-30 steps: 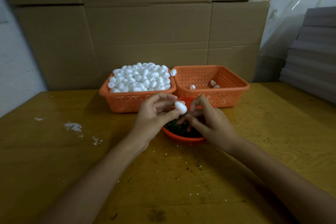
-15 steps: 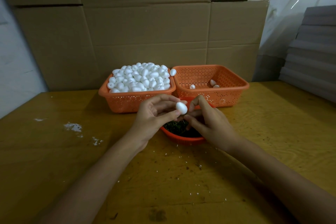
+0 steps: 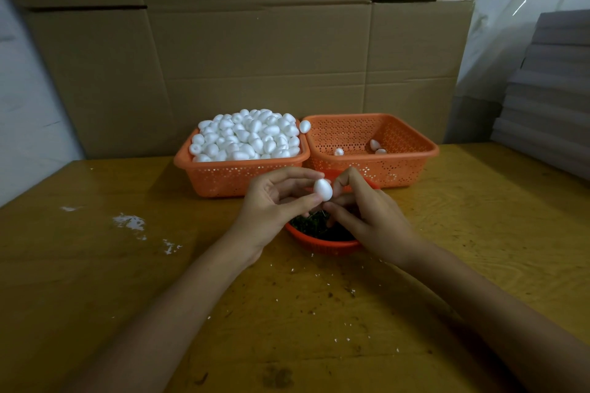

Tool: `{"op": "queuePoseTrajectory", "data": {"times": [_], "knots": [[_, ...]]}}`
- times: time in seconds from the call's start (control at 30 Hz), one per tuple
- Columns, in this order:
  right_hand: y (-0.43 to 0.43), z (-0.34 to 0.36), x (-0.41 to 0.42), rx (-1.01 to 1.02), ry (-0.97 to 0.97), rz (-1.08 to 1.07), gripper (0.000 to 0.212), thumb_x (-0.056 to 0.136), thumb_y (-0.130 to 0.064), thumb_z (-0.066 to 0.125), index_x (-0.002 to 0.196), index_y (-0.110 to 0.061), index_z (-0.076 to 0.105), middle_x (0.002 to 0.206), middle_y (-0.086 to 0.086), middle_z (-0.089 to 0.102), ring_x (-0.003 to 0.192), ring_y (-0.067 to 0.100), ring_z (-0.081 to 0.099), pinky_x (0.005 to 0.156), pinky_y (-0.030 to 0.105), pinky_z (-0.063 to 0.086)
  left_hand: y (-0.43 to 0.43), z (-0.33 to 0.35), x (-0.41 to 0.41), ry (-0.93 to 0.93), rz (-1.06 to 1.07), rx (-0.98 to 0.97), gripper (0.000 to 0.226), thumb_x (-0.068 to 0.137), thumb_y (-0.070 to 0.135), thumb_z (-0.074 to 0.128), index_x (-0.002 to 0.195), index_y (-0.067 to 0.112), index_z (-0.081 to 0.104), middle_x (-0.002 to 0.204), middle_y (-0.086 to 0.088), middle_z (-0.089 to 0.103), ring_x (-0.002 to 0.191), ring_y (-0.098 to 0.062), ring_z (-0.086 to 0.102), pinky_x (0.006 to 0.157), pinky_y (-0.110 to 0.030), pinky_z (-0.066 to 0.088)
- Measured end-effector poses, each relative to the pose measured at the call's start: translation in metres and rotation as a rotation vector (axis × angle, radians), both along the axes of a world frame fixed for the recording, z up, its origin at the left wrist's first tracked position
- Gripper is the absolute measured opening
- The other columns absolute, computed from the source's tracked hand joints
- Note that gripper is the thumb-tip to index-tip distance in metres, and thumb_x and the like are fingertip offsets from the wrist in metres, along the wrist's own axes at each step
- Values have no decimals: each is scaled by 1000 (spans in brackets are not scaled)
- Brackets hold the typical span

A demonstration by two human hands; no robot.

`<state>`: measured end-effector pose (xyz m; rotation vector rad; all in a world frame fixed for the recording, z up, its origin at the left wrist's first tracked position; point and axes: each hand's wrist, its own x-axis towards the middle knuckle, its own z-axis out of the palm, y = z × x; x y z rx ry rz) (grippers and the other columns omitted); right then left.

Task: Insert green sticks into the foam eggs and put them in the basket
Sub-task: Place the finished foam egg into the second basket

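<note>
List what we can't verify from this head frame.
- Whether a green stick is held or already inserted: head view; fingers of the right hand cover the spot under the foam egg.
- Contents of the red bowl: the left hand and right hand hide most of it, and the dark mass blurs together.
- The eggs in the right basket: too small to show sticks.

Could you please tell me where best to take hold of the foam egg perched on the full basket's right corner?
Probably pinch the perched egg across its rounded middle, coming from above: it sits on the rim of the full basket, top exposed, the egg heap crowding its left.
</note>
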<state>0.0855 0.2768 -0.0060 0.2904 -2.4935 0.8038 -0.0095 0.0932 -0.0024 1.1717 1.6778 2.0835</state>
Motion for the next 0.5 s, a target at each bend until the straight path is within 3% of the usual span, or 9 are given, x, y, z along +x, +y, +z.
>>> {"op": "queuePoseTrajectory", "data": {"times": [0.3,0.43,0.5], "knots": [[1,-1,-1,-8,1,23,22,101,-38,56,111,-22,45,84,-13,76,70,14,71,62,54,54,3,-2,2,19,37,-13,31,83,19,81,114,18,74,109,-8,80,90,-15,75,67,-21,56],[3,-2,-1,-7,-2,40,18,103,-28,60,110,-21,45,81,-26,71,68,12,70,61,53,53,4,-3,1,26,48,-13,29,87,12,81,114,19,75,109,-9,79,88,-17,73,65,-22,56],[3,-2,-1,-9,-4,43,17,104,-26,60,110,-20,46,78,-23,71,68,11,69,61,54,53,4,-4,2,37,69,-7,29,86,13,82,113,20,75,108,-9,79,88,-18,73,64,-22,55]]}}
